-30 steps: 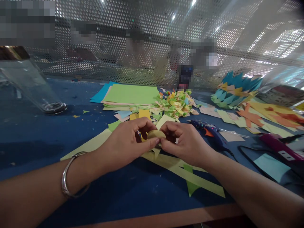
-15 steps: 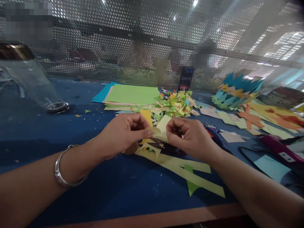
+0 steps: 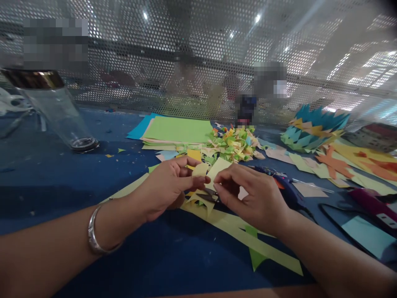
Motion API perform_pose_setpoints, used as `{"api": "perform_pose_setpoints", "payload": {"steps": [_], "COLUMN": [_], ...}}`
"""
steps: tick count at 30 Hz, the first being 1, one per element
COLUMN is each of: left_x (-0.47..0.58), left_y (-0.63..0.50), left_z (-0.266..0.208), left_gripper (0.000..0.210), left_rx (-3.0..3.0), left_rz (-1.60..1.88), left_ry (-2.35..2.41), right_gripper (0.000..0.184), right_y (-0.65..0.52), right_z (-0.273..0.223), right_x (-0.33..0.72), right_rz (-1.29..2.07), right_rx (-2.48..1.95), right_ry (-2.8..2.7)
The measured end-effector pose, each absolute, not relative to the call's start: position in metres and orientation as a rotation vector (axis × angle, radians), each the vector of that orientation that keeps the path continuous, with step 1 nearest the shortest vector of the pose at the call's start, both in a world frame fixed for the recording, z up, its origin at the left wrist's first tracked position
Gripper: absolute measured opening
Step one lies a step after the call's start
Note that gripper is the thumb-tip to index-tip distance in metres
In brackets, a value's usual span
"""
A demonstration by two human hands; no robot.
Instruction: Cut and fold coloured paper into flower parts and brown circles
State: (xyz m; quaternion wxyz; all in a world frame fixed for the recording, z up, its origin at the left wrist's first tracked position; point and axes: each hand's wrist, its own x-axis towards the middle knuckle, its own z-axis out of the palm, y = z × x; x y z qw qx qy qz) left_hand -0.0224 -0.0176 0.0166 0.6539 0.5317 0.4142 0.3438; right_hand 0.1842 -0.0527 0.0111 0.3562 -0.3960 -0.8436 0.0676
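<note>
My left hand (image 3: pixel 169 182) pinches a small pale yellow paper piece (image 3: pixel 200 169), curled between thumb and fingers. Close beside it, the fingertips of my right hand (image 3: pixel 251 190) are pressed together; whatever they hold is too small or hidden to make out. Beyond these fingers a flat pale yellow paper (image 3: pixel 221 166) shows, partly covered. Under my hands lies a pair of dark scissors (image 3: pixel 208 196), blades slightly apart and pointing left, its handles hidden by my right hand. Long pale yellow paper strips (image 3: pixel 235 231) and a green scrap (image 3: pixel 256 252) lie beneath.
A heap of small paper cuttings (image 3: pixel 237 145) sits beside stacked green sheets (image 3: pixel 182 128). Leftward stands a glass bottle (image 3: pixel 62 116). At right are a blue glue gun (image 3: pixel 287 190), a spiky paper ring (image 3: pixel 313 128), a purple power strip (image 3: pixel 372 203) and scraps. Behind rises a perforated metal screen (image 3: pixel 139 62).
The view has shifted, so the table's things sit lower and further right. My right fingertips are closer to the paper piece in my left hand, which stays pinched.
</note>
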Motion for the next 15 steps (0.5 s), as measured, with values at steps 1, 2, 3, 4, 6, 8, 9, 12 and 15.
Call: {"api": "perform_pose_setpoints", "payload": {"steps": [1, 2, 3, 4, 6, 8, 9, 12, 15], "left_x": [-0.021, -0.019, -0.018, -0.016, -0.014, -0.013, -0.012, -0.012, -0.012], "left_y": [-0.019, -0.020, -0.021, -0.022, -0.025, -0.026, -0.027, -0.028, -0.030], "left_z": [0.017, 0.017, 0.017, 0.017, 0.018, 0.017, 0.016, 0.013, 0.014], "left_gripper": [0.032, 0.028, 0.024, 0.019, 0.015, 0.015, 0.016, 0.016, 0.015], "left_rx": [1.178, 1.149, 1.121, 1.097, 1.061, 1.037, 1.028, 1.022, 1.017], "left_rz": [0.787, 0.789, 0.785, 0.777, 0.766, 0.757, 0.751, 0.721, 0.723], "left_ry": [0.920, 0.900, 0.880, 0.860, 0.820, 0.774, 0.755, 0.731, 0.705], "right_gripper": [0.005, 0.007, 0.009, 0.011, 0.013, 0.013, 0.012, 0.010, 0.009], "right_y": [-0.052, -0.052, -0.051, -0.051, -0.051, -0.051, -0.052, -0.052, -0.049], "right_z": [0.010, 0.010, 0.009, 0.008, 0.007, 0.005, 0.005, 0.002, 0.000], "right_x": [0.184, 0.183, 0.182, 0.182, 0.180, 0.180, 0.180, 0.181, 0.180], "right_rz": [0.152, 0.123, 0.092, 0.060, -0.012, -0.080, -0.111, -0.173, -0.196], "right_rx": [-1.015, -1.009, -1.003, -0.999, -0.989, -0.980, -0.972, -0.943, -0.919], "right_ry": [-2.202, -2.228, -2.258, -2.291, -2.338, -2.350, -2.346, -2.330, -2.334]}}
